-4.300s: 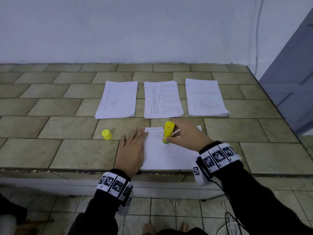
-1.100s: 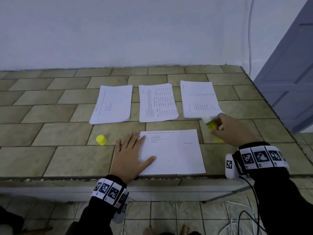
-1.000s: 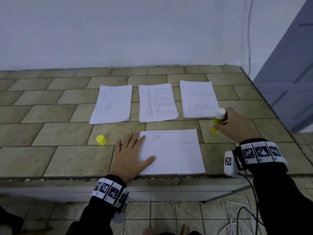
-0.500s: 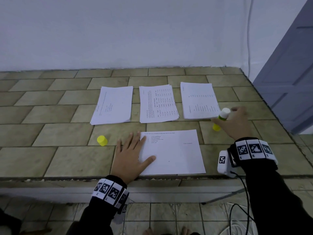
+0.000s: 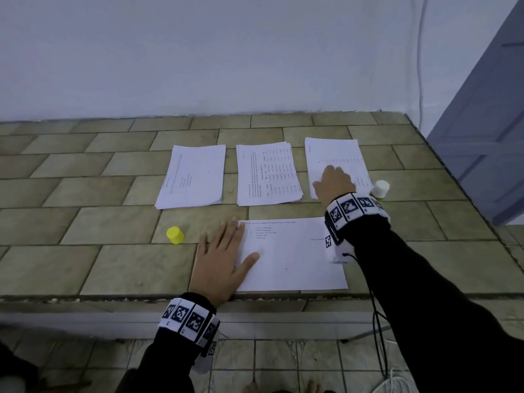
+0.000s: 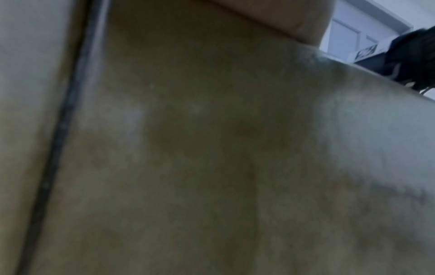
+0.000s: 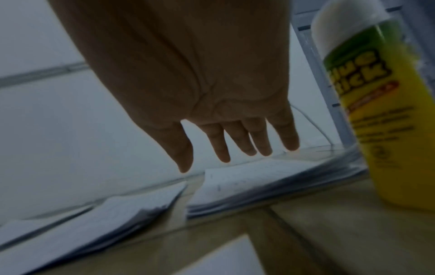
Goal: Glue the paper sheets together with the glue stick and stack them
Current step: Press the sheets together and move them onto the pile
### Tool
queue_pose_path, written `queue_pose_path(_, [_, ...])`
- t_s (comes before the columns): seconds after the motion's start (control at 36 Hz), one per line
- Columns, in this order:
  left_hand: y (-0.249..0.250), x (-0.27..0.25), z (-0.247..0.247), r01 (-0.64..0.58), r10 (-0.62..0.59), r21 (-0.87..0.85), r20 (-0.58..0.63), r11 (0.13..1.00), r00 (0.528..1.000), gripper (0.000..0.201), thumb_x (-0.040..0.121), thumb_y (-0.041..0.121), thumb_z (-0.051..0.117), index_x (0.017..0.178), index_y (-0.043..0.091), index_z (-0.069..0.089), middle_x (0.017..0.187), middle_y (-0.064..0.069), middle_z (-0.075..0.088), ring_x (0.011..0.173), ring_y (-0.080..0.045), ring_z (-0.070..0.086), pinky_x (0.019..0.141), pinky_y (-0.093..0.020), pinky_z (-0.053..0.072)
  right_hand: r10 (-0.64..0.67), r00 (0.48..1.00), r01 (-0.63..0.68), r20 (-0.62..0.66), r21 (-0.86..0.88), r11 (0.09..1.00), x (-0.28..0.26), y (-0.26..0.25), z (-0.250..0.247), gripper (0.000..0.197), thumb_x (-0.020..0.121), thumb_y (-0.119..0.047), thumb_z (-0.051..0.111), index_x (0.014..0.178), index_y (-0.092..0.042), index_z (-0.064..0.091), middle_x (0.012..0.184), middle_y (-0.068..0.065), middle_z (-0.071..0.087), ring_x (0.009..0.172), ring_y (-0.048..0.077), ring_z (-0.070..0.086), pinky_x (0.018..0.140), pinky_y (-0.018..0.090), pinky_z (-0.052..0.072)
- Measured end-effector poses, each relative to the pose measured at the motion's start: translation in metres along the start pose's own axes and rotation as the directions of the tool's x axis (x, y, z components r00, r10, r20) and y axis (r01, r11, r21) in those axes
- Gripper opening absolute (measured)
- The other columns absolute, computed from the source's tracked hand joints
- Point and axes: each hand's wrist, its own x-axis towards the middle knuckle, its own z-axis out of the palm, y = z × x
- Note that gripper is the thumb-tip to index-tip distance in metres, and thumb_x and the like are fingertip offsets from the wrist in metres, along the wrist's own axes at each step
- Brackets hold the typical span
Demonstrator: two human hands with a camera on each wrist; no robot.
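Note:
A printed sheet [image 5: 295, 259] lies at the counter's front edge, and my left hand [image 5: 224, 256] rests flat on its left side with fingers spread. Three paper stacks lie behind it: left [image 5: 192, 177], middle [image 5: 268, 173], right [image 5: 348, 154]. My right hand [image 5: 333, 181] hovers over the right stack with straight fingers [image 7: 237, 141], holding nothing. The uncapped yellow glue stick [image 5: 380, 190] stands upright just right of that stack, also close by in the right wrist view [image 7: 376, 111]. Its yellow cap [image 5: 175, 235] sits left of my left hand.
The tiled counter [image 5: 85, 259] ends at a white wall behind and at an edge on the right, beside a grey-blue door [image 5: 487, 114]. The left wrist view shows only blurred tile [image 6: 188, 148]. A cable [image 5: 378, 336] hangs from my right wrist.
My right hand carried the glue stick from the front sheet to the right, stood it upright beside the right stack, let go, and moved left over that stack. My left hand stayed put.

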Motion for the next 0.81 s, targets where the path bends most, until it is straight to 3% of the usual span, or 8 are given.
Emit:
queue_pose_path(0.08, [0.001,0.000,-0.001,-0.003,0.002,-0.025,-0.017,1.000,1.000,0.097,0.078,0.081,-0.017,0.157,0.028,0.005,0.159,0.015,-0.009,0.152,-0.011,-0.003,0.122,-0.046,-0.004,0.094,0.995,-0.091,0.025,-0.094,0.991,0.007,0.003,0.010,0.036,0.096,-0.024,0.049,0.126,-0.006,0.044,0.135,0.017,0.044,0.126,0.033,0.041,0.105,0.049,0.035])
queue_pose_path(0.39, [0.001,-0.001,-0.002,0.000,-0.001,-0.039,-0.010,0.999,1.000,0.098,0.078,0.080,-0.020,0.157,0.028,0.005,0.160,0.015,-0.010,0.151,-0.008,-0.005,0.122,-0.044,-0.005,0.024,1.000,-0.024,-0.003,-0.199,0.980,0.015,0.016,0.015,0.031,0.095,-0.022,0.056,0.122,-0.008,0.049,0.127,0.015,0.047,0.120,0.032,0.044,0.099,0.045,0.036])
queue_pose_path(0.56, [0.000,0.000,-0.001,0.005,-0.008,-0.077,-0.034,0.997,0.999,0.100,0.079,0.081,-0.016,0.158,0.025,0.008,0.159,0.017,-0.008,0.149,-0.003,-0.006,0.122,-0.043,-0.005,-0.006,0.998,-0.002,-0.061,-0.133,0.991,0.014,0.021,0.008,0.029,0.092,-0.021,0.056,0.118,-0.009,0.050,0.123,0.015,0.051,0.115,0.032,0.049,0.094,0.042,0.039])
queue_pose_path(0.69, [-0.001,-0.001,-0.001,-0.003,-0.005,-0.123,-0.059,0.992,0.998,0.097,0.081,0.081,-0.010,0.157,0.025,0.010,0.158,0.019,-0.006,0.147,0.002,-0.006,0.123,-0.042,-0.005,-0.092,0.988,0.078,-0.122,-0.114,0.990,0.002,0.018,-0.005,0.036,0.093,-0.030,0.056,0.125,-0.015,0.048,0.124,0.012,0.051,0.115,0.031,0.048,0.093,0.042,0.037])
queue_pose_path(0.81, [-0.001,-0.002,-0.001,-0.009,-0.013,-0.196,-0.112,0.981,0.994,0.087,0.087,0.075,0.005,0.156,0.024,0.019,0.162,0.014,0.008,0.148,0.001,0.003,0.123,-0.038,-0.004,-0.234,0.965,0.233,-0.116,-0.023,0.972,-0.019,0.010,-0.016,0.037,0.089,-0.033,0.061,0.123,-0.023,0.053,0.125,0.008,0.050,0.116,0.028,0.045,0.096,0.042,0.038])
